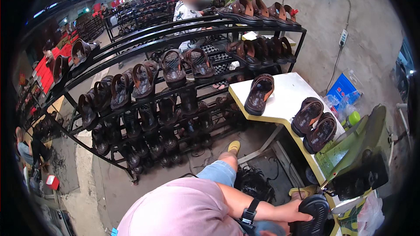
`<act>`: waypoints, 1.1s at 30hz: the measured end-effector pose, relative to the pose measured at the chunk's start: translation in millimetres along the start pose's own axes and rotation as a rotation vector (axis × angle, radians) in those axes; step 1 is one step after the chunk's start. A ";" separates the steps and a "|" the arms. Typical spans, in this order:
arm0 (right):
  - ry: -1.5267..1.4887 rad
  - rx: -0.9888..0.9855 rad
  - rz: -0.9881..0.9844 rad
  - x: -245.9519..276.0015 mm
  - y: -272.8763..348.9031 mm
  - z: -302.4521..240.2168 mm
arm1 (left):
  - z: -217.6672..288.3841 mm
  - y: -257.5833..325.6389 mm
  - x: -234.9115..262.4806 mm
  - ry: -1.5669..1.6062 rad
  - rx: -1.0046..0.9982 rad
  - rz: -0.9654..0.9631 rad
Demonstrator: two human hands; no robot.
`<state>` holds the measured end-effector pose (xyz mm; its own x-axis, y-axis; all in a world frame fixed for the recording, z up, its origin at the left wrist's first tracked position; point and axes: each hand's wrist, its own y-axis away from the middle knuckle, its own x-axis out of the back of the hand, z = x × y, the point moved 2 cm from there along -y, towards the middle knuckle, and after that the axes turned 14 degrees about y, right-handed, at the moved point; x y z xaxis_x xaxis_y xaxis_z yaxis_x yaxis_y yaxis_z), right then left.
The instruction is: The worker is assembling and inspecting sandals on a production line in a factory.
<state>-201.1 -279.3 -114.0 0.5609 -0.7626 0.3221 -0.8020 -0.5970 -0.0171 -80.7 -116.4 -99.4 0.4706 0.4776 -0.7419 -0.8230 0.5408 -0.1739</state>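
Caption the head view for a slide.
A left hand holds a black ridged sole near a white table, dark sandals racked beyond.

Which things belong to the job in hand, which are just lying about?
Job, likely:
black ridged-soled shoe, in the left hand
three dark-brown strapped sandals
white, yellow-edged tabletop under them

Lying about, apparently:
crumpled translucent plastic bag
blue printed packet

three sandals [319, 136] on the table [286, 88], the shoe rack [299, 46] left of it, the wall [376, 39] right
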 end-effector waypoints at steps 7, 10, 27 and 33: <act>-0.718 0.292 0.674 0.4 -16.5 20.7 | 44.0 17.1 -21.8 0.086 0.009 0.199; -1.019 0.423 0.949 3.1 -26.1 30.6 | 32.1 14.0 -5.9 0.188 -0.144 0.141; -0.924 0.076 0.889 -22.6 -77.0 66.6 | 87.8 23.3 87.7 0.259 -0.266 0.088; -0.943 0.175 0.882 -35.8 -108.4 71.1 | 139.5 23.0 116.4 0.319 -0.196 -0.061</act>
<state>-119.6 -205.0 -191.0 -0.1537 -0.7492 -0.6443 -0.9747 0.2220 -0.0257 -0.5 48.2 -99.4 0.4231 0.1929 -0.8853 -0.8566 0.4038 -0.3214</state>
